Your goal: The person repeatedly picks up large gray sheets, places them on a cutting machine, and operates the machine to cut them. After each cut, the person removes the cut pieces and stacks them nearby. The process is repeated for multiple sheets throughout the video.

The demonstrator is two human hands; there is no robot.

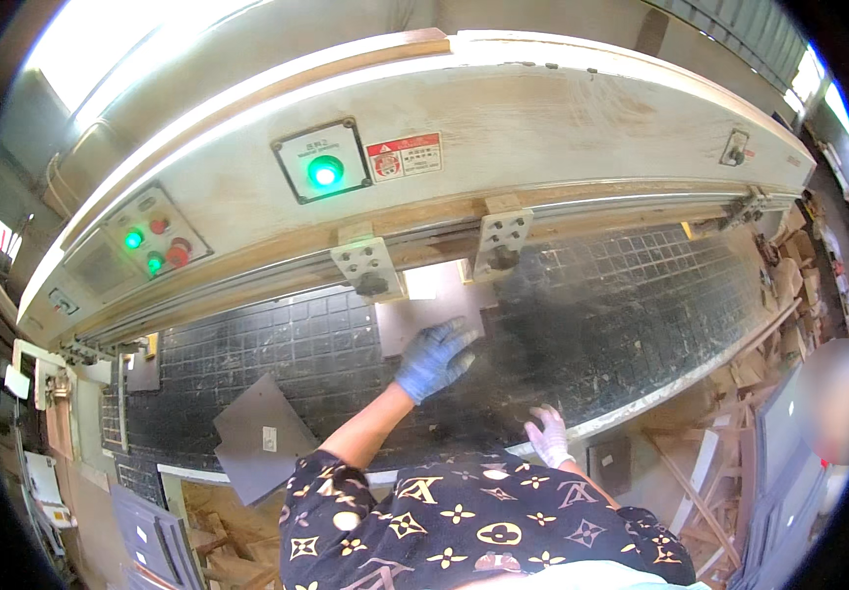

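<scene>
My left hand (434, 360), in a blue-grey glove, lies with fingers stretched out on a flat grey panel (403, 324). The panel's far side reaches in between two metal stop brackets on the machine's rail, the left bracket (366, 267) and the right bracket (504, 244). My right hand (548, 437), in a pale glove, rests at the near edge of the black gridded machine bed (591, 334), fingers apart and holding nothing. To the left, grey boards (265, 438) with a small white label overhang the bed's near edge.
A long pale machine beam (562, 123) spans the bed, carrying a lit green button (325, 171) and a control panel (154, 236). Grey panels stand stacked at the lower left (154, 536) and right (783, 462). Wood offcuts (739, 413) heap up at the right.
</scene>
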